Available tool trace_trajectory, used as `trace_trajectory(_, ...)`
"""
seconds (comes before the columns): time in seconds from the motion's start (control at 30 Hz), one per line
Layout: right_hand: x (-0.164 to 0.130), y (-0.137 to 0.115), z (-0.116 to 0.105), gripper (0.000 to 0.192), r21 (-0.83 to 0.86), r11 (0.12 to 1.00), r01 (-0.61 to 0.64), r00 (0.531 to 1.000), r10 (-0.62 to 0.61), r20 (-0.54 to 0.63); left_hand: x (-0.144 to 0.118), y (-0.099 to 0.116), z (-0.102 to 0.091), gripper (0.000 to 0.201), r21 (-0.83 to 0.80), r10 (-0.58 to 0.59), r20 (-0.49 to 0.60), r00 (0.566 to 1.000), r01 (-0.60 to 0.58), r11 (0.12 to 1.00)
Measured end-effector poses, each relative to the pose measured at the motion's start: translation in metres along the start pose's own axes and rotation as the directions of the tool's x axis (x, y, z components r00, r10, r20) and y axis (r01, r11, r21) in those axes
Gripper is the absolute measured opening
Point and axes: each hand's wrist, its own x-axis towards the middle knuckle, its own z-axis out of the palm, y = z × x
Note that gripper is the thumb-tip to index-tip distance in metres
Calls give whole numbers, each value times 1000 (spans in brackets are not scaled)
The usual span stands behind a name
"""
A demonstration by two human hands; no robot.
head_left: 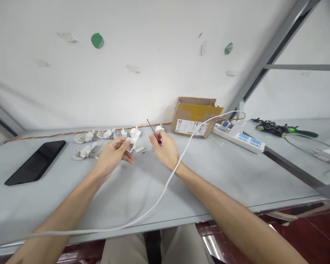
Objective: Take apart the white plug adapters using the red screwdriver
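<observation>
My left hand [112, 154] is closed on a white plastic plug part [133, 139], held tilted a little above the table. In my right hand [165, 148] is a screwdriver [151, 127] with a red handle and a thin dark shaft pointing up and left, away from the plug part. Between the hands a small white metal-like strip [140, 149] lies on the table, with a tiny dark piece beside it. Several similar white plug parts [85, 151] lie left of and behind my left hand. Another white piece [159, 128] shows behind my right hand.
A black phone [35, 163] lies at the left. An open cardboard box [194, 117] stands against the wall, with a white power strip [239, 138] to its right. A white cable [165, 190] crosses over my right wrist. Dark cables and a green-handled tool [302, 132] lie far right.
</observation>
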Motion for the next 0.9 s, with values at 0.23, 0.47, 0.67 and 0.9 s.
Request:
trace_trajectory(0.23,4,1,9,15,-232,973,20,983,23,180,7,1,-8,22,-142,105,-266,958,-147,979)
trace_trajectory(0.47,24,-3,24,12,-369,920,129,934,12,356,17,-1,-24,14,-280,26,-412,911,-154,948)
trace_trajectory(0.67,33,-4,37,19,-439,892,110,926,69,371,23,-5,-30,11,-281,39,-457,889,-185,942)
trace_trajectory(0.9,26,-6,42,24,-493,864,103,927,96,362,23,-6,-27,11,-310,64,-390,919,-196,930)
